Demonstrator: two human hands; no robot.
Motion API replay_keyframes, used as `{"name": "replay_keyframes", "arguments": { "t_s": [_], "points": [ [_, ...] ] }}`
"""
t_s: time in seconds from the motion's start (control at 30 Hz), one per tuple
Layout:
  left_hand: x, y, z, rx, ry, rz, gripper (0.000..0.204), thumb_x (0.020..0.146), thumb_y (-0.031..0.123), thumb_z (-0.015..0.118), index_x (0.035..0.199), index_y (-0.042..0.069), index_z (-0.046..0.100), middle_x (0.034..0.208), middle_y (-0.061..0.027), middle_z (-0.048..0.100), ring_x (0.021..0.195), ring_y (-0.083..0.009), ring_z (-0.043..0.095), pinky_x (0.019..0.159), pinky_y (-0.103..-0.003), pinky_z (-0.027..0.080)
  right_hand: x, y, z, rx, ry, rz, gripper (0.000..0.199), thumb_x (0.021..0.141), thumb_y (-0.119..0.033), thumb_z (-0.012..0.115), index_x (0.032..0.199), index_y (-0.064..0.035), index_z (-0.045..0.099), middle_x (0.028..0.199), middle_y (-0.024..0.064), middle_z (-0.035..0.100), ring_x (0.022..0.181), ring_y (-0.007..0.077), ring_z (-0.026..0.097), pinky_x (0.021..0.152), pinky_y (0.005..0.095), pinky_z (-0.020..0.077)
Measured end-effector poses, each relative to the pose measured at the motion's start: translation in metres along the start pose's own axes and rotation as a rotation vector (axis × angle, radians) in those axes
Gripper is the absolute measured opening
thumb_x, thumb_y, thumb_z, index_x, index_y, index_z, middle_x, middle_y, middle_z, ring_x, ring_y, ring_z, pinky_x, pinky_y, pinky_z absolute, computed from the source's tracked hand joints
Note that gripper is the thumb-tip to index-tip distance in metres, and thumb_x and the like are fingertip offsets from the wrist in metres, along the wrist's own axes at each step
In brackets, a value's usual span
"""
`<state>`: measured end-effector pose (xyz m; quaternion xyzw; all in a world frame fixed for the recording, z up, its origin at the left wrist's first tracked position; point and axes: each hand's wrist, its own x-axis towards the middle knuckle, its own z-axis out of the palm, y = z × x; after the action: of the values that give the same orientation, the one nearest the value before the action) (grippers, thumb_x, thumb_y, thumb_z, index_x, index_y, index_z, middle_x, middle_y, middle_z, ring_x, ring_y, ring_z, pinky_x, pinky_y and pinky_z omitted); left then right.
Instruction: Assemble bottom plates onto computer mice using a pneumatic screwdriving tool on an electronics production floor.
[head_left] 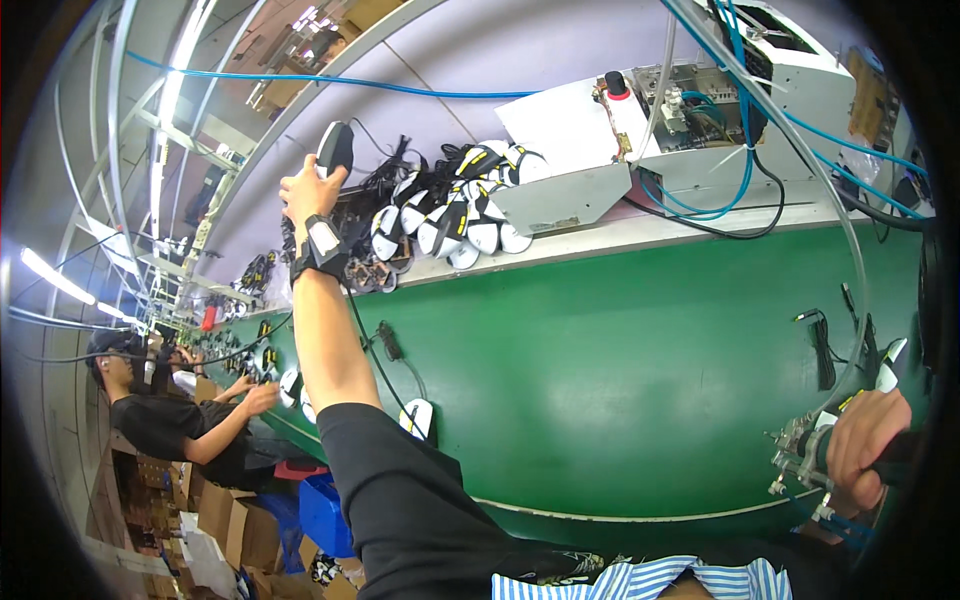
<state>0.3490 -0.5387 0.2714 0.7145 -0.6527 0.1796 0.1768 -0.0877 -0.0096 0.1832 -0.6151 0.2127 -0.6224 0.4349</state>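
At the upper left, my left arm is stretched out over the bench. My left hand [310, 190] grips a white and dark computer mouse [335, 150], raised beside a heap of similar mice [445, 225] with black cables. A black strap and a pale device sit on my left wrist. At the far right, my right hand [868, 445] is closed beside a metal fixture with pneumatic fittings [800, 450]. What its curled fingers hold is hidden. Another white mouse [416, 418] lies with its cable on the green bench [600, 370], near my left upper arm.
A grey-white machine [710, 185] with blue air hoses stands behind the bench. Bundled black cables [822, 350] lie at the right. On the left a co-worker [180, 420] handles mice along the line. A blue bin [325, 515] and cardboard boxes [250, 530] are below.
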Motion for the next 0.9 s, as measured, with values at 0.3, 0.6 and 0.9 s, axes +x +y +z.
{"name": "replay_keyframes", "arguments": {
  "t_s": [0.3, 0.6, 0.9],
  "points": [
    [-0.016, -0.025, -0.112, -0.553, -0.04, 0.216, 0.048, 0.082, 0.04, 0.067, 0.112, 0.003, 0.062, 0.092, -0.0036, 0.067, 0.084, -0.0119, 0.059, 0.076, -0.025, 0.045, -0.023, -0.016, 0.044, 0.034, 0.384, -0.056, 0.034, 0.077, -0.015, 0.079, 0.082, -0.006, 0.047, 0.051, 0.0011, 0.052, 0.038, 0.0122, 0.048, 0.038, 0.0237, 0.0403],
    [-0.275, 0.031, -0.133, -1.191, -0.738, 0.027, 0.041, 0.089, 0.033, 0.061, 0.112, 0.0, 0.061, 0.1, -0.0044, 0.064, 0.087, -0.0129, 0.059, 0.079, -0.027, 0.047, -0.024, -0.048, 0.042, 0.101, 0.382, -0.047, 0.039, 0.082, -0.017, 0.074, 0.09, -0.0036, 0.038, 0.053, -0.0024, 0.038, 0.038, 0.0037, 0.033, 0.034, 0.0176, 0.0275],
    [-0.455, 0.122, -0.053, -0.902, -0.772, 0.424, 0.065, 0.077, 0.041, 0.07, 0.124, -0.001, 0.056, 0.109, -0.0221, 0.065, 0.096, -0.0288, 0.064, 0.085, -0.038, 0.049, -0.032, -0.048, 0.052, -0.029, 0.339, -0.025, 0.03, 0.088, -0.02, 0.065, 0.09, -0.0054, 0.039, 0.052, -0.0064, 0.037, 0.037, 0.0002, 0.028, 0.033, 0.015, 0.0238]
  ]
}}
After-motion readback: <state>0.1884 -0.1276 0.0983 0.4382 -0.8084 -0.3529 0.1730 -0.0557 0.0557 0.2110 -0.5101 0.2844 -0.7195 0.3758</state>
